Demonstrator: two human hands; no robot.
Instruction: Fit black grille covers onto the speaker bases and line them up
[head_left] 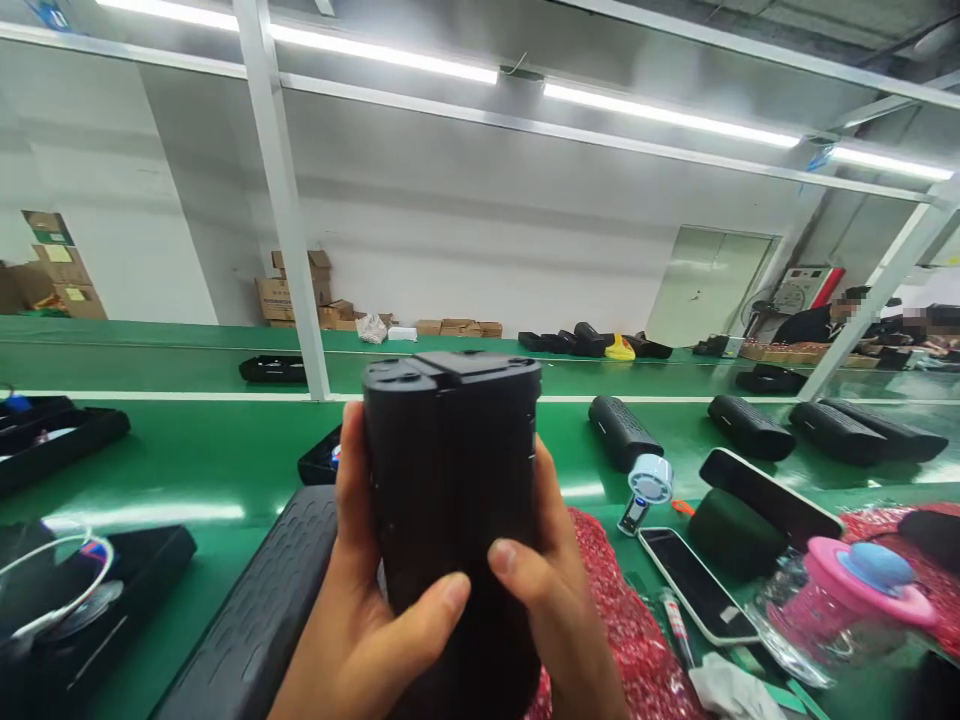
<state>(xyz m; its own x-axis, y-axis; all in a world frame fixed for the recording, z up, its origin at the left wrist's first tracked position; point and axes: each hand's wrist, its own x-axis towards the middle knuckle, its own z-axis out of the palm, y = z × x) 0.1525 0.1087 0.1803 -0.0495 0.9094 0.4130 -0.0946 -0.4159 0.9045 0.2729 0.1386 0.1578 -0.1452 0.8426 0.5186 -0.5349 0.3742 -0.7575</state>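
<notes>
Upright in front of me is a long black plastic casing [454,480], its flat end cap with recessed parts facing up. My left hand [367,615] wraps its left side, thumb laid across the near face. From the other side my right hand [555,590] grips it, with the thumb on the near face too. The casing's lower end runs down between my hands, partly hidden. Close to my left forearm lies a similar black casing [262,600] with a patterned surface. Red bubble wrap [619,610] shows behind and beside my right hand.
The green bench [202,450] carries several black casings, one an open shell [135,580] with a white cable at left. At right are a small blue fan [649,480], a phone [697,585], a marker [677,625] and a pink-lidded bottle [840,610]. People sit far right.
</notes>
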